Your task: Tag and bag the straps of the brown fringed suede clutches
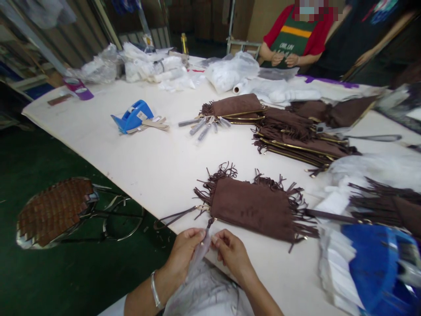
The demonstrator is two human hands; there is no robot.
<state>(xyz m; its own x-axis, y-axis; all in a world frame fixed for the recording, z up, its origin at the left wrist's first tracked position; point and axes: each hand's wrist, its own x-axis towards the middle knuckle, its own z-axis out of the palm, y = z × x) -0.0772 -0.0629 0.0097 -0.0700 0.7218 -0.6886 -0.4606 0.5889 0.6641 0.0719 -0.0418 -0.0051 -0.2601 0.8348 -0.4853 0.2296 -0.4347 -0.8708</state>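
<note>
A brown fringed pouch lies flat near the table's front edge, its wrist strap trailing off to the left. From its lower left corner a dark zipper pull runs down into a clear plastic sleeve. My left hand pinches the sleeve around the pull between thumb and forefinger. Just right of it, my right hand is closed, thumb against forefinger, at the sleeve's upper edge; what lies in that pinch is too small to make out.
Stacked brown pouches lie farther back, one with plastic-wrapped pulls. Blue tape dispensers stand at the left and front right. Plastic bags line the far side. A person stands across the table. A stool is at left.
</note>
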